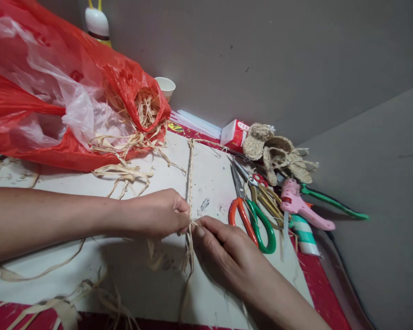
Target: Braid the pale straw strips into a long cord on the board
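A thin raffia braid (190, 178) runs up the white board (211, 275) and bends right at its far end. Loose raffia strands (189, 254) hang from its near end. My left hand (168, 213) pinches strands at the left side of the braid's end. From the right, my right hand (223, 240) grips a strand between thumb and forefinger, close to the left fingertips. Scissors with one orange and one green handle (253, 220) lie just beyond my right hand, blades pointing away.
A red plastic bag (99, 73) with raffia fills the far left, near a paper cup (165, 86). Glue sticks (196, 123), a small red-and-white box (234, 134), woven raffia pieces (278, 149) and a pink glue gun (298, 206) line the right and back by the grey wall.
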Available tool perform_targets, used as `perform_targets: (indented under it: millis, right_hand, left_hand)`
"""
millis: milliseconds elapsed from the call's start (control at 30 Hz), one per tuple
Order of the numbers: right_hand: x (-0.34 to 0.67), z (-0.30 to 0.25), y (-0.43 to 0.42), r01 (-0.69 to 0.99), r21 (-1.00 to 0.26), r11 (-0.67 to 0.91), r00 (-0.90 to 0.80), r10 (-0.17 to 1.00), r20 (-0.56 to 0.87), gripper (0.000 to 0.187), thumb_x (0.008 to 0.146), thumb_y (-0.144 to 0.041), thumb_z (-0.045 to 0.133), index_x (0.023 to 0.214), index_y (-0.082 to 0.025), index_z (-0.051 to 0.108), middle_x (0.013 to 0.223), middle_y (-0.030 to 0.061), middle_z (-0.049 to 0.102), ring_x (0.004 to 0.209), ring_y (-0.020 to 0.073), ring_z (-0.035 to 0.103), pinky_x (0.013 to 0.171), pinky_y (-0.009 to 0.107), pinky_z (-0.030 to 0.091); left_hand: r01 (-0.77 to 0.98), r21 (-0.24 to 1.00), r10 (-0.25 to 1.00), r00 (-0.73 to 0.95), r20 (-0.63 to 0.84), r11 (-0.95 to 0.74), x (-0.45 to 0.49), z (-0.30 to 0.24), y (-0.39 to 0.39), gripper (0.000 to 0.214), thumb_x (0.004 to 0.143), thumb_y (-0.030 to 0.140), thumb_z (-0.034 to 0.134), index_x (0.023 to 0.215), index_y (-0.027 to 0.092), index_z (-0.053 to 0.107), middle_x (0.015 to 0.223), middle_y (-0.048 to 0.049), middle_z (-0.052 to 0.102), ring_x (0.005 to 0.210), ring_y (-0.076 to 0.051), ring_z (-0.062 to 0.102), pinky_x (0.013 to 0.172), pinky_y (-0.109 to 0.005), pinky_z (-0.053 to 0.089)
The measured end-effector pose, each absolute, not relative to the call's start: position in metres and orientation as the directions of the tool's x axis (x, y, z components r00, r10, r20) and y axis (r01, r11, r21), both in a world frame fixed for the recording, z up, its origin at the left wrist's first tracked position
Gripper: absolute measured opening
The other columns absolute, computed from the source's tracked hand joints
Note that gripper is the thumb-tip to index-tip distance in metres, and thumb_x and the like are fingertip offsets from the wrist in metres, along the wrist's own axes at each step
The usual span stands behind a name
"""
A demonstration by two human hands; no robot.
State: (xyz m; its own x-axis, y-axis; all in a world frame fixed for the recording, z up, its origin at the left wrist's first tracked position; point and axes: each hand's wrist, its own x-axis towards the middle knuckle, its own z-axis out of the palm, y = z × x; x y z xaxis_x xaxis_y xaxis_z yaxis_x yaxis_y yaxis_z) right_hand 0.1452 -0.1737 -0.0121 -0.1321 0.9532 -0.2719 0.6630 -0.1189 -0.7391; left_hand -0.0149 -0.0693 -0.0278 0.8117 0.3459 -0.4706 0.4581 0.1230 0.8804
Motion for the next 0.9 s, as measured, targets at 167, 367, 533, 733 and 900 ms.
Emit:
perform_targets:
  millis: [167, 367, 533, 733, 900]
  right_hand:
    - [0.137, -0.011, -0.175, 0.556, -0.806, -0.204, -0.033, 0.963, -0.267, 0.030, 0.094, -0.033, 0.042, 0.068, -0.020, 0.046, 0.059, -0.0046, 0.037, 0.054, 0.0112, 0.034, 0.048, 0.023, 0.028]
    - [0.121, -0.025, -0.183, 0.502, -0.843, -0.194, 0.044, 0.979, -0.199, 0.029, 0.094, -0.033, 0.041, 0.067, -0.021, 0.043, 0.056, -0.0046, 0.038, 0.050, 0.0108, 0.032, 0.046, 0.023, 0.027]
    - [0.120, -0.035, -0.191, 0.797, -0.604, 0.003, 0.004, 1.000, 0.010, 0.015, 0.088, -0.019, 0.045, 0.074, -0.022, 0.049, 0.055, -0.0029, 0.048, 0.045, 0.0115, 0.040, 0.046, 0.024, 0.027]
    - [0.114, -0.037, -0.194, 0.953, -0.266, 0.145, -0.084, 0.970, 0.228, 0.019, 0.077, -0.007, 0.047, 0.065, -0.021, 0.045, 0.050, -0.0017, 0.048, 0.043, 0.0119, 0.043, 0.046, 0.025, 0.025]
    - [0.105, -0.036, -0.192, 0.981, -0.117, 0.152, -0.120, 0.961, 0.248, 0.016, 0.072, -0.006, 0.049, 0.065, -0.021, 0.050, 0.047, -0.0017, 0.048, 0.038, 0.0122, 0.041, 0.043, 0.026, 0.021]
  left_hand:
    - [0.449, 0.885, 0.353, 0.813, -0.463, 0.125, -0.014, -0.031, -0.071, 0.017, 0.073, 0.032, 0.045, 0.064, 0.018, 0.051, 0.048, 0.0064, 0.034, 0.041, -0.007, 0.027, 0.037, -0.021, 0.020]
    - [0.441, 0.882, 0.354, 0.808, -0.471, 0.166, -0.015, -0.025, -0.070, 0.017, 0.071, 0.030, 0.048, 0.061, 0.017, 0.052, 0.049, 0.0055, 0.037, 0.042, -0.007, 0.027, 0.039, -0.021, 0.021]
    - [0.394, 0.894, 0.356, 0.821, -0.446, 0.212, -0.014, -0.020, -0.070, 0.019, 0.071, 0.028, 0.049, 0.055, 0.017, 0.047, 0.046, 0.0057, 0.033, 0.042, -0.007, 0.027, 0.040, -0.022, 0.019]
    - [0.347, 0.904, 0.360, 0.833, -0.419, 0.248, -0.015, -0.022, -0.071, 0.025, 0.073, 0.028, 0.048, 0.052, 0.017, 0.042, 0.045, 0.0062, 0.030, 0.041, -0.006, 0.024, 0.039, -0.022, 0.018]
    - [0.347, 0.901, 0.374, 0.825, -0.425, 0.259, -0.016, -0.027, -0.074, 0.022, 0.073, 0.031, 0.053, 0.058, 0.015, 0.052, 0.049, 0.0047, 0.038, 0.044, -0.006, 0.031, 0.041, -0.020, 0.021]
